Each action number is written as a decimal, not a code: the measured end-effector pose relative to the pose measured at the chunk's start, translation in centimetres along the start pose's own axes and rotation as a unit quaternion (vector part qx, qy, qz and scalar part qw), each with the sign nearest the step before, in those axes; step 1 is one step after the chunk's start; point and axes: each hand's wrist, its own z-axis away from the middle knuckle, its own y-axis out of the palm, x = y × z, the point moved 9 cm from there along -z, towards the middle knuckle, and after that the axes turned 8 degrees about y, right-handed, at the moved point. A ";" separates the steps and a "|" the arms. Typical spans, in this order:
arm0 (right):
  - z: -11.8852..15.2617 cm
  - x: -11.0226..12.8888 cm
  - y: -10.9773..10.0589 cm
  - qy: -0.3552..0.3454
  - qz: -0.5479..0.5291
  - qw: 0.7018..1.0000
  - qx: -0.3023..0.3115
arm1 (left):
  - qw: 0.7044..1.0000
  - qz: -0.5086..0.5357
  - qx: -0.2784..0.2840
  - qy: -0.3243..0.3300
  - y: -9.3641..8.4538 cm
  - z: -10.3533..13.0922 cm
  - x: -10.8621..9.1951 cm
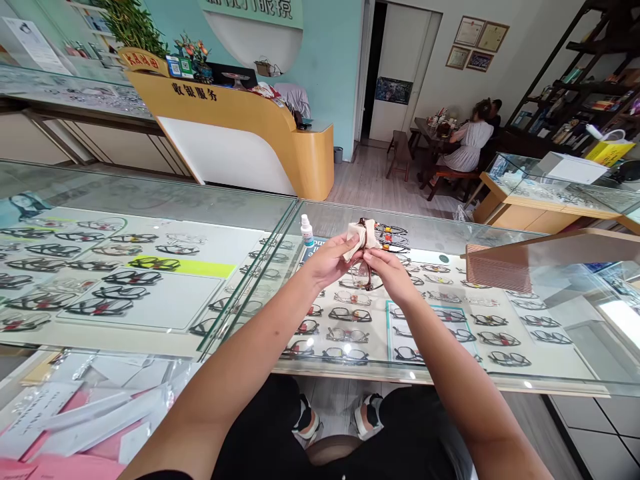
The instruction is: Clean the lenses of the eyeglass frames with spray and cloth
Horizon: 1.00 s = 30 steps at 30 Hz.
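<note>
Above the glass display case [285, 369], my left hand [327, 261] pinches a cream cloth [354, 233] that is folded over part of a dark-framed pair of glasses [369, 279]. My right hand [393, 270] is closed on the same glasses, its thumb and finger at the frame beside the cloth. One lens hangs below my fingers. A small white bottle [307, 231] with a blue label stands upright on the glass, left of the cloth. Just behind my hands lie several dark glasses [393, 230] with red and yellow tags.
Rows of glasses [350, 315] show under the glass. A wooden-edged board [550, 257] stands at the right. Papers and plastic sleeves [85, 407] fill the lower left. Farther back are a curved counter [225, 113] and seated people [470, 140] at a table.
</note>
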 end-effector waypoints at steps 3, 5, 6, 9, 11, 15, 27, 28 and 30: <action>0.1 0.3 0.1 -0.013 -0.004 1.000 -0.004 | 1.000 -0.002 0.005 0.007 0.5 0.2 -0.4; 0.1 0.4 0.0 -0.011 -0.001 1.000 -0.016 | 1.000 -0.015 0.003 0.019 0.6 0.3 -0.5; 0.2 0.4 0.0 -0.010 0.005 1.000 -0.022 | 0.999 -0.022 0.003 0.028 0.6 0.3 -0.5; 0.3 0.5 0.3 -0.009 0.027 0.999 -0.022 | 0.998 -0.042 0.009 0.051 0.8 0.3 -0.4; 0.4 0.6 0.7 -0.009 0.027 1.000 -0.013 | 0.997 -0.051 0.009 0.055 1.0 0.3 -0.2; 0.4 0.5 1.1 -0.011 0.023 1.000 -0.003 | 0.996 -0.054 -0.017 0.069 0.9 0.4 -0.4; 0.6 1.3 0.0 -0.021 0.007 1.000 -0.006 | 0.997 -0.052 0.025 0.045 1.4 0.4 -1.1; 0.6 1.3 0.1 -0.022 0.007 1.000 -0.003 | 0.997 -0.056 0.028 0.052 1.5 0.5 -1.2; 0.6 1.3 0.3 -0.028 0.022 0.999 0.005 | 0.995 -0.066 0.028 0.065 1.4 0.5 -1.2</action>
